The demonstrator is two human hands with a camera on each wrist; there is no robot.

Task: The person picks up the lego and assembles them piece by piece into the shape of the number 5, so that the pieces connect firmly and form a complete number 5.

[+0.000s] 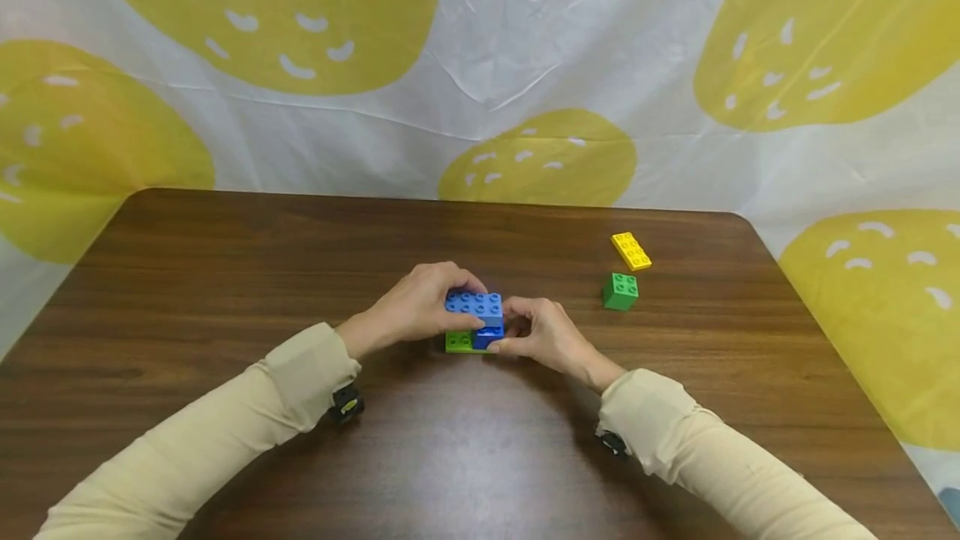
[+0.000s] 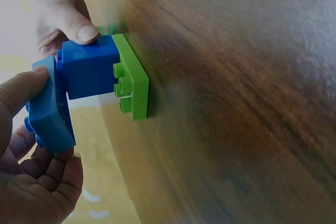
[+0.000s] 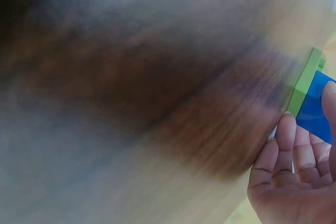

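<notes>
At the middle of the wooden table (image 1: 225, 290) stands a small brick stack: a lime green plate (image 1: 457, 343) at the bottom, a dark blue brick (image 1: 489, 337) on it, and a light blue brick (image 1: 474, 304) on top. My left hand (image 1: 427, 305) grips the light blue brick (image 2: 47, 114), thumb on one side and curled fingers (image 2: 50, 184) on the other; that brick sits tilted on the dark blue brick (image 2: 89, 72). My right hand (image 1: 536, 330) pinches the dark blue brick from the right, its thumb (image 2: 71, 19) on the brick's side above the lime plate (image 2: 134, 80). Its fingertips (image 3: 286, 135) reach the plate's edge (image 3: 304, 85).
A yellow brick (image 1: 631, 250) and a green cube brick (image 1: 620, 291) lie to the right of the hands, towards the table's far right corner. A white cloth with yellow blobs (image 1: 525, 65) hangs behind and around the table.
</notes>
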